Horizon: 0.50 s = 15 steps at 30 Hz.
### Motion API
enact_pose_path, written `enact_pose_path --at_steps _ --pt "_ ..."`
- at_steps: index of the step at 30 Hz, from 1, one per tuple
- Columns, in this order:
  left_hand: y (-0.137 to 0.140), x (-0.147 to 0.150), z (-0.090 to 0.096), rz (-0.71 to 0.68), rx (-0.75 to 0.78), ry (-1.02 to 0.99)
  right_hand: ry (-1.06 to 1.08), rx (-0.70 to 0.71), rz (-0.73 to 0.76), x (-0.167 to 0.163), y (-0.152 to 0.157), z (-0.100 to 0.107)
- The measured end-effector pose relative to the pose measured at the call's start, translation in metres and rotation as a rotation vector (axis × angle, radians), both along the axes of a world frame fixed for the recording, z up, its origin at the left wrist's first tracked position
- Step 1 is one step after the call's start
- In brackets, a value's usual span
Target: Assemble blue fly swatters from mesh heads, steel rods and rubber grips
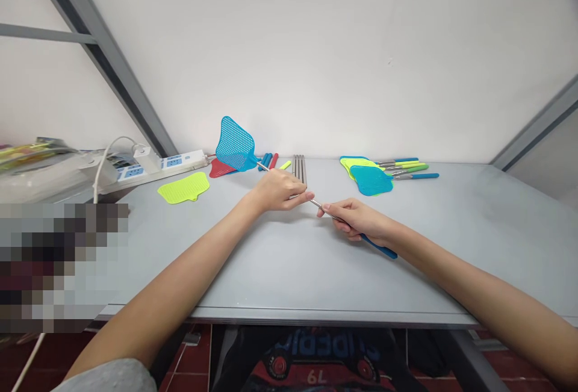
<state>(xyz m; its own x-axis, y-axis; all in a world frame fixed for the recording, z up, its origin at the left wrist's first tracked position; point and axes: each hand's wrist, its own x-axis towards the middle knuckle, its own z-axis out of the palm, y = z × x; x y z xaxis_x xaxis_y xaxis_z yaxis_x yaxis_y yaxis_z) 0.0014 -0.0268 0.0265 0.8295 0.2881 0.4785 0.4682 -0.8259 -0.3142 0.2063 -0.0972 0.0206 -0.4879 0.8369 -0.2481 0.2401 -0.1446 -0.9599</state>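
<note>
A fly swatter with a blue perforated head (235, 144), a thin metal rod and a blue handle is held slantwise above the table. My left hand (279, 189) is closed round the rod just below the head. Farther down, my right hand (356, 218) grips the rod close to the blue handle, whose end sticks out under the wrist. Behind my hands several metal rods (298, 169) lie side by side. Loose blue handles (265, 161), a red handle (274, 161) and a yellow-green handle (285, 165) lie left of them.
Yellow-green (184, 188) and red (221, 167) swatter heads lie at the left. A pile of whole fly swatters (372, 180) lies back right, handles pointing right. A power strip (176, 162) with white plugs and a cable runs along the left edge. The wall (316, 67) stands behind the grey table (289, 271).
</note>
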Motion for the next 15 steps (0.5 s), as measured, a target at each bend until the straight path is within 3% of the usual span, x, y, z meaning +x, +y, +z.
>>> enact_pose_path --at_steps 15 --pt "0.006 -0.014 0.003 0.019 0.050 -0.032 -0.013 0.007 0.002 0.001 0.001 -0.002"
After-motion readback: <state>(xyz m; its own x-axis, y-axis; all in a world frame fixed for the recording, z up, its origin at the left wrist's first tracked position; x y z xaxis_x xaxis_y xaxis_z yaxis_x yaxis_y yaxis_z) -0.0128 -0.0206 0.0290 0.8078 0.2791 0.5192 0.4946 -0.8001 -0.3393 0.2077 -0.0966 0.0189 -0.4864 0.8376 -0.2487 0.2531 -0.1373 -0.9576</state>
